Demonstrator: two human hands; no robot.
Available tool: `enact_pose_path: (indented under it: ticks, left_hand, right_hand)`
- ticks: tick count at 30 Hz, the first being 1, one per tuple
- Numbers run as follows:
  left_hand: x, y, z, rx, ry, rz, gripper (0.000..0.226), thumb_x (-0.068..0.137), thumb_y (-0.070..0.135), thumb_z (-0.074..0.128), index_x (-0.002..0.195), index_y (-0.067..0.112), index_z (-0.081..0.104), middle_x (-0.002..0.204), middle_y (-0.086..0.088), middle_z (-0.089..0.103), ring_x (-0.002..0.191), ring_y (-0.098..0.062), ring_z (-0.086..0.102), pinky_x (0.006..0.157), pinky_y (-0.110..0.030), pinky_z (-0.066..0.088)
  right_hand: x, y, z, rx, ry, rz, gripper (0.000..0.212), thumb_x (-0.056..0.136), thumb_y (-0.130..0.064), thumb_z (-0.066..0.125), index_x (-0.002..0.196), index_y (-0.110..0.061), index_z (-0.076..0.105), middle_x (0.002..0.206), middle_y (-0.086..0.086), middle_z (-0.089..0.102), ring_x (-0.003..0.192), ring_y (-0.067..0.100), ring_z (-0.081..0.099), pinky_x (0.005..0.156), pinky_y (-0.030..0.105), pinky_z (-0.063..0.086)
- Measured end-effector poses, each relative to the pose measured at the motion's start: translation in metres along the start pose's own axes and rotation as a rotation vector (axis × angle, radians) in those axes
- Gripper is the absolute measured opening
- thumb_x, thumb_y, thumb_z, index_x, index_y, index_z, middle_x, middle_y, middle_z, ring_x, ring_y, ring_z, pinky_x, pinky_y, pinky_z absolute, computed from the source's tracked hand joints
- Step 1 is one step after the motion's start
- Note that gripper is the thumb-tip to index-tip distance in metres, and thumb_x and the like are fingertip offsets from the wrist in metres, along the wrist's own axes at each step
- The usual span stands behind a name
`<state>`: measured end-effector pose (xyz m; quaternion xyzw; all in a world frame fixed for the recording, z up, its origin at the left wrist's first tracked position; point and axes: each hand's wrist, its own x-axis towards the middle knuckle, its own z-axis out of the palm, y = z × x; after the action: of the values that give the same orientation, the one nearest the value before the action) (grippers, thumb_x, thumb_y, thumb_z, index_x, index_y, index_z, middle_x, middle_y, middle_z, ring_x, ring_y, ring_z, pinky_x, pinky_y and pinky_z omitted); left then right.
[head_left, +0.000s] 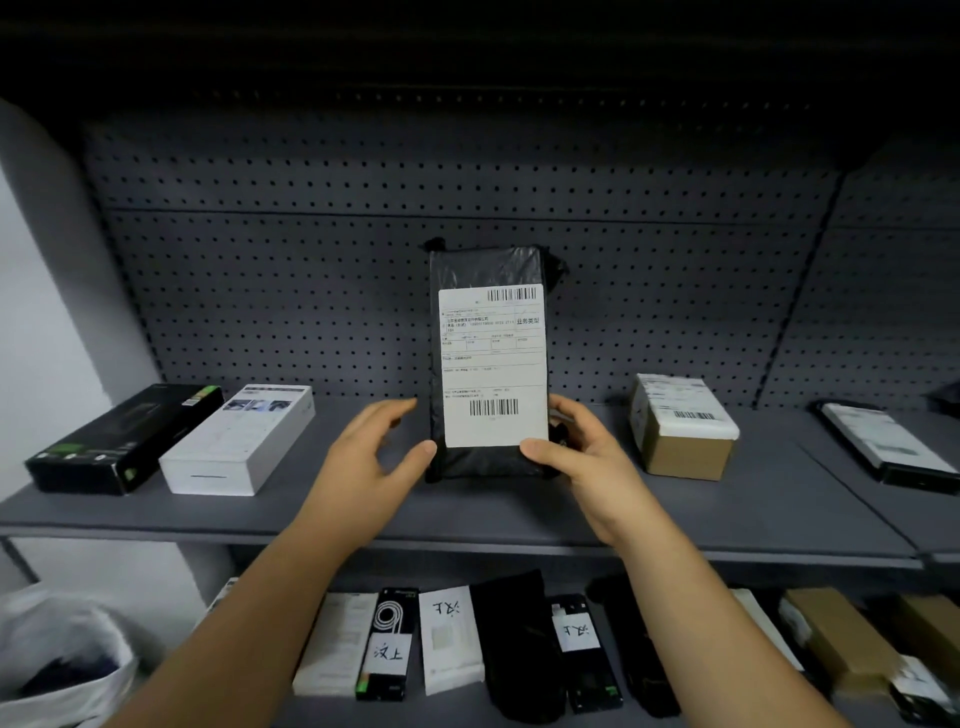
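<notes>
Right hand (582, 457): grips the lower right edge of the parcel (488, 364), thumb across the front at the bottom corner of the label (496, 312), fingers curled round behind. Left hand (363, 457): wide, fingers straight and spread just beside the parcel's lower left edge, thumb tip touching that edge; no closed grip seen on this side. Parcel: black plastic wrapping, standing upright with the white printed label facing the camera, barcodes at the label's top and bottom. Its lower end is at the surface of the grey shelf (467, 509); whether it rests there or is held just clear cannot be told. Behind the parcel: a grey pegboard wall (311, 291). Left of the parcel, well apart, on the same shelf: a white box (239, 441), with a black box (124, 441) lying against its far side. Right of the parcel: a brown cardboard box (685, 441) with a white label on top, and beyond it a flat black package (888, 447). Below the parcel, on the lower level: a row of packages (447, 639) laid side by side, some with handwritten notes. Below and far left of the parcel: a white bag (57, 654).
</notes>
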<state>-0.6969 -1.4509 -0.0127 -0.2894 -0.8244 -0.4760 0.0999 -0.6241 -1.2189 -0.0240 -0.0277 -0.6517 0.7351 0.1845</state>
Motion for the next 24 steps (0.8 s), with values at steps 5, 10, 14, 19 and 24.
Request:
enact_pose_path:
  ticks: [5,10,14,19,24]
  left_hand:
    - [0.0,-0.001,-0.006,-0.004,0.021,0.014,0.046,0.09,0.037,0.062,0.135,0.035,0.049,0.13,0.019,0.047,0.116,-0.004,0.047,0.098,-0.025,0.039]
    - [-0.001,-0.006,-0.01,0.013,0.023,0.034,0.046,0.091,0.037,0.061,0.135,0.034,0.049,0.13,0.022,0.046,0.118,0.0,0.045,0.1,-0.024,0.038]
    - [0.002,-0.013,-0.008,0.031,-0.001,0.031,0.048,0.091,0.038,0.061,0.136,0.032,0.049,0.133,0.02,0.047,0.121,-0.002,0.045,0.103,-0.026,0.039]
    - [0.008,-0.022,0.0,0.036,-0.047,0.011,0.049,0.09,0.039,0.062,0.137,0.031,0.048,0.134,0.02,0.046,0.12,-0.004,0.046,0.101,-0.025,0.038]
    - [0.017,-0.039,0.0,0.044,-0.076,0.003,0.047,0.089,0.038,0.063,0.134,0.03,0.051,0.133,0.018,0.047,0.122,-0.006,0.047,0.106,-0.031,0.039]
  right_hand:
    - [-0.001,-0.002,0.001,0.002,0.0,-0.015,0.057,0.066,-0.018,0.085,0.116,-0.037,0.065,0.126,-0.007,0.067,0.125,0.017,0.057,0.111,0.048,0.04]
    - [0.0,0.003,0.006,0.008,-0.001,-0.004,0.07,0.056,-0.031,0.087,0.123,-0.032,0.063,0.128,-0.007,0.066,0.127,0.017,0.056,0.112,0.048,0.04]
    - [0.003,0.011,0.006,-0.01,0.008,0.015,0.068,0.057,-0.032,0.087,0.121,-0.034,0.064,0.128,-0.006,0.066,0.127,0.018,0.055,0.113,0.048,0.039]
    - [0.008,0.019,0.008,-0.028,0.033,0.087,0.067,0.058,-0.033,0.086,0.122,-0.033,0.064,0.126,-0.007,0.067,0.125,0.017,0.057,0.111,0.046,0.041]
    - [0.017,0.022,0.011,-0.111,0.118,0.271,0.049,0.075,-0.035,0.076,0.121,-0.026,0.065,0.115,-0.008,0.072,0.109,0.014,0.067,0.104,0.046,0.048]
